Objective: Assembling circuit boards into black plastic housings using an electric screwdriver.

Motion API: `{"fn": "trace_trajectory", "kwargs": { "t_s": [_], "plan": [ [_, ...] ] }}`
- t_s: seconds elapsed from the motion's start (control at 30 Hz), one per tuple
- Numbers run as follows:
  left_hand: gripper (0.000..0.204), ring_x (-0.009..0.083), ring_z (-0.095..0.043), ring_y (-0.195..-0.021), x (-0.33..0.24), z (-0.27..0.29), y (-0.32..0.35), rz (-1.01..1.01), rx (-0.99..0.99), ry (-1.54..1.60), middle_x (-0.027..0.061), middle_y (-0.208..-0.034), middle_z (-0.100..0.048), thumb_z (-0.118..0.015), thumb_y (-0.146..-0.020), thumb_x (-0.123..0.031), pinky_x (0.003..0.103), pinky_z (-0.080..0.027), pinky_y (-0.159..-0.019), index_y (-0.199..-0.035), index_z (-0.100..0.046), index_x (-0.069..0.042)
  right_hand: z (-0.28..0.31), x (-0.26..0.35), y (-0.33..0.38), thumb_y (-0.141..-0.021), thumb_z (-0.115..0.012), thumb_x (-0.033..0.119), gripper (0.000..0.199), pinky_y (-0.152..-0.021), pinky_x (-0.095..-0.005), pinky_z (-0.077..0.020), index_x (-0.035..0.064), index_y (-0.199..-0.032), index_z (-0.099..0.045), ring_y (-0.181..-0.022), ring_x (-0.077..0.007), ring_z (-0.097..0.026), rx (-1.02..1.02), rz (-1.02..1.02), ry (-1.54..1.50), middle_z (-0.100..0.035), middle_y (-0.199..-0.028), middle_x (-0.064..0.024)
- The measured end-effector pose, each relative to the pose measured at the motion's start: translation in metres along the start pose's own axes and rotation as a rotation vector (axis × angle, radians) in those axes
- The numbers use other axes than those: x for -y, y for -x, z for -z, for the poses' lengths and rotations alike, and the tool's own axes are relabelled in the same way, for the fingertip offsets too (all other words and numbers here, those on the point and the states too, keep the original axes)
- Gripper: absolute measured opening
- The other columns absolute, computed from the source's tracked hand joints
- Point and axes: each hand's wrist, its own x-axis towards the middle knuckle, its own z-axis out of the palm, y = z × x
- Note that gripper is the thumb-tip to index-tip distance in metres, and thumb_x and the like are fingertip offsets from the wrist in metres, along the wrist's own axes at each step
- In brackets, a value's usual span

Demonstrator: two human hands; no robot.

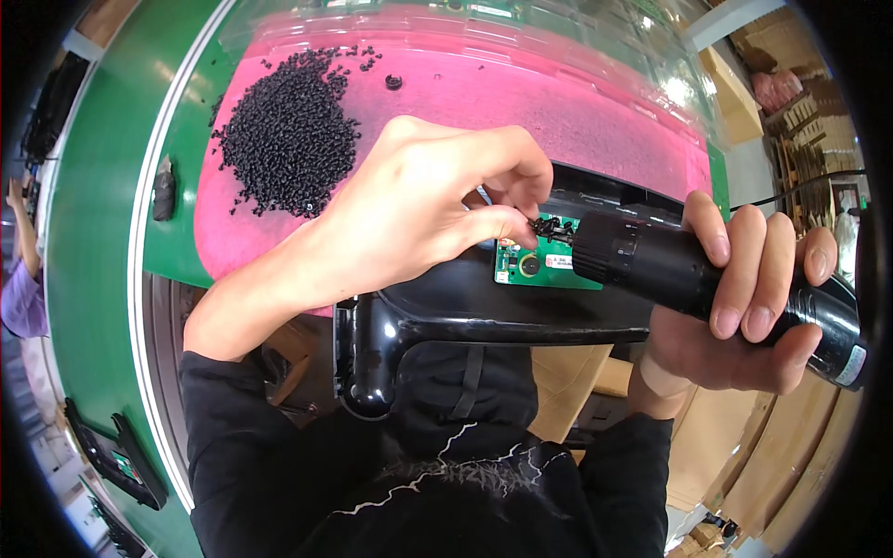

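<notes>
- The left hand (428, 195) is pinched in narrow, thumb and fingertips right on a little clump of small black screws (553, 228). Can't tell how many are actually between the fingers, and how many just hang on the tool tip.
- The right hand (765, 284) has a full grip on a chunky black electric screwdriver (660, 265), fingers wrapped over the barrel, thumb around the near side. It's tilted, with the nose pointing left toward the clump, so the screws sit right between the fingertips and the driver's nose.
- Just under that is a green circuit board (567, 278), partly hidden by the driver. It's got a white label and a small round part on it.
- The board sits in a long glossy black housing (465, 302) lying across in front of the person, with a rounded leg of it bending down at the left end.
- Beyond the left forearm there's a big heap of loose black screws (288, 135) on a pink mat (446, 102), plus a little black ring (393, 83) near it.
- Clear plastic trays (595, 46) sit along the far side.
- Off left on the green table (107, 279): a similar black housing with a board in it (116, 456), and another person's purple sleeve (26, 298) way out at the edge.
</notes>
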Motion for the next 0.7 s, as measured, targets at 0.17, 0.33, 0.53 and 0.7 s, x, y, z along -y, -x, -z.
{"fn": "trace_trajectory", "kwargs": {
  "t_s": [0.17, 0.33, 0.53, 0.7],
  "plan": [
    [0.015, 0.0151, -0.071, -0.074, 0.001, 0.000, 0.001, 0.010, 0.011, -0.003, 0.0074, -0.080, -0.070, -0.076, -0.077, -0.001, 0.024, -0.058, -0.065, -0.088, -0.067, 0.002, -0.001, -0.003, 0.000, -0.083, -0.071, 0.020, 0.029, -0.080, -0.0277, -0.0352, 0.0134, -0.103, -0.051, -0.060, -0.0058, -0.050, -0.023, 0.017, -0.022, -0.053, -0.068, 0.0071],
    [0.014, 0.0166, -0.071, -0.075, -0.002, -0.001, -0.004, 0.004, 0.030, -0.047, 0.0077, -0.081, -0.070, -0.075, -0.078, 0.000, 0.025, -0.057, -0.067, -0.089, -0.067, 0.002, 0.001, 0.000, 0.000, -0.083, -0.070, 0.020, 0.029, -0.081, -0.0262, -0.0357, 0.0136, -0.103, -0.050, -0.060, -0.0039, -0.050, -0.060, 0.063, -0.017, -0.052, -0.068, 0.0082],
    [0.017, 0.0182, -0.072, -0.076, -0.007, -0.005, -0.005, 0.000, 0.040, -0.028, 0.0083, -0.084, -0.069, -0.073, -0.080, 0.001, 0.027, -0.057, -0.068, -0.094, -0.065, 0.002, 0.006, 0.012, 0.000, -0.082, -0.071, 0.020, 0.028, -0.080, -0.0253, -0.0359, 0.0140, -0.100, -0.050, -0.059, -0.0033, -0.050, -0.048, 0.065, 0.012, -0.052, -0.067, 0.0087],
    [0.017, 0.0182, -0.072, -0.076, -0.011, -0.008, -0.007, -0.016, 0.030, -0.033, 0.0086, -0.086, -0.069, -0.072, -0.080, 0.002, 0.027, -0.057, -0.068, -0.095, -0.064, 0.002, 0.002, 0.013, -0.001, -0.081, -0.071, 0.020, 0.028, -0.080, -0.0249, -0.0362, 0.0144, -0.100, -0.050, -0.058, -0.0032, -0.049, -0.072, 0.066, 0.025, -0.052, -0.067, 0.0087]
  ]
}}
